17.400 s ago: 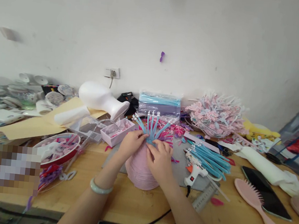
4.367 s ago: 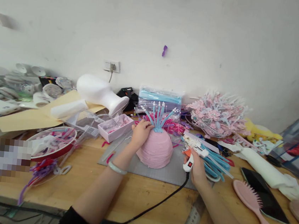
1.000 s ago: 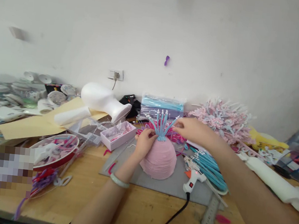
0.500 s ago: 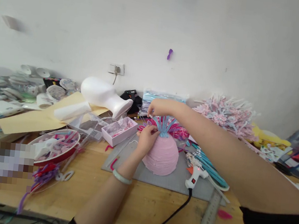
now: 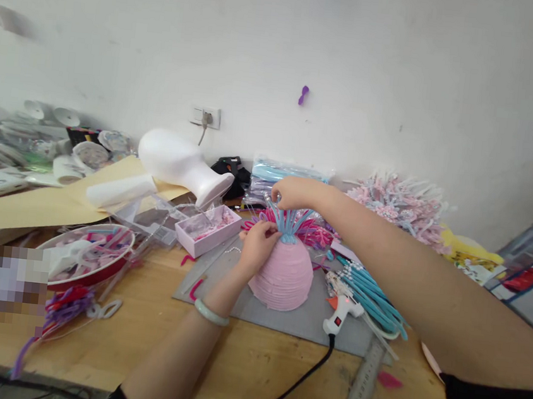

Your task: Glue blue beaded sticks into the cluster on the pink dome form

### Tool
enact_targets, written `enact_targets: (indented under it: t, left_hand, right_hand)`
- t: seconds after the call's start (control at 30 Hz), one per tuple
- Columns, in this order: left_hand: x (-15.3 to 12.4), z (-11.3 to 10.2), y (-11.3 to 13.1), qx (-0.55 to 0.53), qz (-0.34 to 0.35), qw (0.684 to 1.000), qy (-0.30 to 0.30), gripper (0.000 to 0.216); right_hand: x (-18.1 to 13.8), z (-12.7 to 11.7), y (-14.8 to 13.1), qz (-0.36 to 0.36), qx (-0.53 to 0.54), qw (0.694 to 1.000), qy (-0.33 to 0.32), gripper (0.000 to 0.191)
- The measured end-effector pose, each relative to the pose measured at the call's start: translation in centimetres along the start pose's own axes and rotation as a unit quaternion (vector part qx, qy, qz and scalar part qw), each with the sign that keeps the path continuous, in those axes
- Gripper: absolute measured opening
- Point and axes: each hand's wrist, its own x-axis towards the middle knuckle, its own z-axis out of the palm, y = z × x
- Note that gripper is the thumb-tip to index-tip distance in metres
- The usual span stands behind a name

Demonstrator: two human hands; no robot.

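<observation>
A pink ridged dome [image 5: 282,274] sits on a grey mat [image 5: 232,294], with a bunch of light-blue pipe cleaners [image 5: 288,227] rising from its top. My left hand [image 5: 260,244] touches the base of this bunch from the left, its thumb and fingers pinched on a blue stem. Above it, my right hand [image 5: 298,194] is bent over the upper ends, fingers closed around a stem tip near small pearly beads. The exact grip of both hands is partly hidden. Dark-pink loops [image 5: 313,232] show behind the bunch.
A glue gun [image 5: 344,312] with a black cord and loose blue pipe cleaners [image 5: 375,293] lie to the right, near a steel ruler [image 5: 361,387]. On the left are a lilac box [image 5: 208,231], a red-rimmed bowl [image 5: 119,266] and a white foam head [image 5: 179,162].
My right hand has shifted slightly right and up over the blue stems, and pearly tips now show beside its fingers. My left hand stays at their base. The whole view has shifted a little.
</observation>
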Motion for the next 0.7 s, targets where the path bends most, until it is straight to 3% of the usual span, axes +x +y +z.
enact_targets:
  t: [0.13, 0.23, 0.43, 0.7]
  left_hand:
    - [0.0, 0.0, -0.1, 0.002, 0.004, 1.000, -0.004, 0.002]
    - [0.1, 0.0, -0.1, -0.004, 0.007, 1.000, -0.004, 0.003]
    - [0.0, 0.1, 0.1, -0.001, -0.001, 1.000, 0.004, 0.003]
    - [-0.1, -0.1, 0.1, -0.019, 0.000, 1.000, -0.002, 0.003]
  right_hand:
    - [0.6, 0.3, -0.3, -0.009, -0.012, 1.000, -0.026, 0.030]
    - [1.1, 0.7, -0.5, -0.001, -0.020, 1.000, -0.005, 0.031]
    - [1.4, 0.7, -0.9, 0.085, 0.014, 0.996, 0.014, 0.027]
    - [2.5, 0.6, -0.6, 0.136, 0.063, 0.988, -0.030, 0.017]
